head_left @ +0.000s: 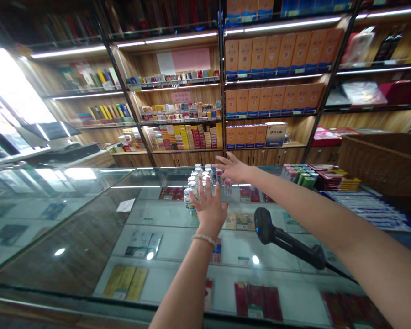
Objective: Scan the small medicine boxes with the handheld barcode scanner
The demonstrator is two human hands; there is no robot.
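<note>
On the glass counter (188, 246) stands a cluster of small bottles or jars with whitish lids (197, 172), grouped in rows. My left hand (210, 208), with a beaded bracelet (204, 238) at the wrist, spreads its fingers in front of the cluster and hides part of it. Fingers apart, my right hand (233, 169) reaches over from the right to the cluster's right side. Just below it is a small pinkish container (228, 186). Whether either hand touches the containers I cannot tell. Neither hand holds anything visible.
A black barcode scanner (287, 240) with a cable lies below my right forearm. Colourful small tubes (303, 176), flat packs (366, 208) and a wicker basket (383, 162) sit at the right. A white paper (125, 205) lies at the left. Stocked shelves (260, 114) line the back.
</note>
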